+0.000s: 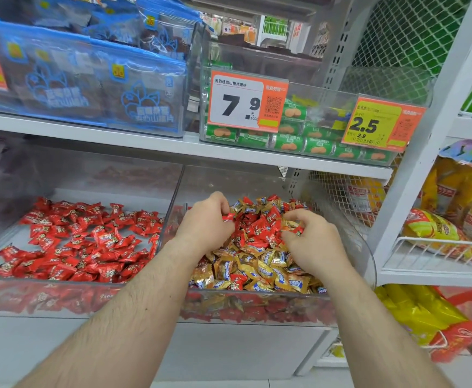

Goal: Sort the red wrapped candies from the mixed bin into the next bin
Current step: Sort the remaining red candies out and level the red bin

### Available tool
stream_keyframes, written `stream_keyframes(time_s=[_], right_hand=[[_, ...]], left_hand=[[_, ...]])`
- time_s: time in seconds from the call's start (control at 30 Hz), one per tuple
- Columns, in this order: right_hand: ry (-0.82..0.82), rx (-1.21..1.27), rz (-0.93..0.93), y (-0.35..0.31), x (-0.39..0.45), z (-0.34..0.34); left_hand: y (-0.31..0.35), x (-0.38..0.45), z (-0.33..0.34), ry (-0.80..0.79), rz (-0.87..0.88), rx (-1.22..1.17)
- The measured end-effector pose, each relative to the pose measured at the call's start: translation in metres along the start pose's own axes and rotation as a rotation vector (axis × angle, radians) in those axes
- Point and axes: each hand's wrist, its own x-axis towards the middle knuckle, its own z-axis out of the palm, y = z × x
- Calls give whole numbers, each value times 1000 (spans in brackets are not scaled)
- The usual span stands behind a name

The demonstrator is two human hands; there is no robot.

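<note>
A red wrapped candy (pixel 228 216) sits pinched in the left hand (pixel 205 224) grip above the clear plastic mixed bin (pixel 367 247); another (pixel 296 230) is pinched by the right hand (pixel 310 242). Left of both grips lies the clear bin of red candies (pixel 10 299).

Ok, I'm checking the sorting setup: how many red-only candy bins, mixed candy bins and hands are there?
Red-only bin: 1
Mixed bin: 1
Hands, left hand and right hand, each pinching a candy: 2
Total: 4
</note>
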Motion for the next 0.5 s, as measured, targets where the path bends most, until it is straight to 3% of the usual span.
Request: stream_keyframes(time_s=[0.2, 0.33, 0.43, 0.5], right_hand=[[-177, -356, 27, -11, 8, 19], [-171, -364, 24, -11, 10, 21], [-142, -254, 0, -7, 8, 22], [-116, -55, 28, -5, 4, 18]], left_hand=[[4, 12, 16, -175, 15, 215], [3, 12, 21, -310, 31, 452], [3, 13, 23, -196, 59, 351], [5, 11, 19, -77, 89, 243]])
